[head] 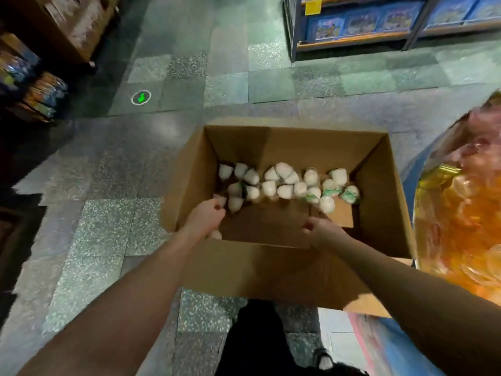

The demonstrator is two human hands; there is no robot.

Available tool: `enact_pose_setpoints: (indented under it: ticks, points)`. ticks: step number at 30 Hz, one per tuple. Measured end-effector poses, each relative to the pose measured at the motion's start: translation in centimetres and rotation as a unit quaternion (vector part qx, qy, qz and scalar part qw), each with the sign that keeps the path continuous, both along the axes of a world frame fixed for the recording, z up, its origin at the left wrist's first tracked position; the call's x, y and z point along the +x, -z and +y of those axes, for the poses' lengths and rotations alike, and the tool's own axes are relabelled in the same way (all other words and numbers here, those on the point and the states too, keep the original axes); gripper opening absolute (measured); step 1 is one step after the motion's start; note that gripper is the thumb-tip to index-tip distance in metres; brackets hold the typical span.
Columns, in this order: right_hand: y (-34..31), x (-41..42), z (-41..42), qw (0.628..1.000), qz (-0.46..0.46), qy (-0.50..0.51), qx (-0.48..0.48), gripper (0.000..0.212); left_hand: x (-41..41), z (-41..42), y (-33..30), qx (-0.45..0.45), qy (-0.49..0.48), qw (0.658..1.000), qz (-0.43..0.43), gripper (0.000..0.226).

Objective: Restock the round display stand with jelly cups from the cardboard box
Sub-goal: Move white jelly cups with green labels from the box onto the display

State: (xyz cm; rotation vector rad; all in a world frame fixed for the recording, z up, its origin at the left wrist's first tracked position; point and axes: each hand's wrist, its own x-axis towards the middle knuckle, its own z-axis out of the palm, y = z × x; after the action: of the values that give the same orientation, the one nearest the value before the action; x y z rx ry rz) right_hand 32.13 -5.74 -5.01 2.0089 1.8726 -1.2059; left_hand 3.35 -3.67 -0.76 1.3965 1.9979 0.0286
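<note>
step: gathering jelly cups (284, 183) from cardboard box (385, 185) floor | left hand (204, 217) curled round cups at box's left side | right hand (318, 230) curled, contents unclear | next: lift handfuls to round display stand (461, 213), just right

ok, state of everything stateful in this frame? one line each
cardboard box: open, flaps out, on the floor
jelly cups: loose on the box bottom, along the far side
left hand: inside the box, fingers curled; looks to hold cups
right hand: inside the box, fingers curled, grip unclear
display stand: holds orange packs
</note>
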Motion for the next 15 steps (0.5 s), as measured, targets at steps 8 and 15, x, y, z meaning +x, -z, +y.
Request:
enact_pose_setpoints:
  ticks: [8,15]
  points:
    - [9.0,-7.2,6.1,0.979,0.0,0.124,-0.161,0.042,-3.6,6.2,10.8,-0.246,0.071,0.966,0.042,0.03]
    - [15.7,-5.1,10.1,0.914,-0.033,0.388,-0.117,0.073,-4.5,7.8,18.8,-0.344,0.085,0.931,0.082,0.06]
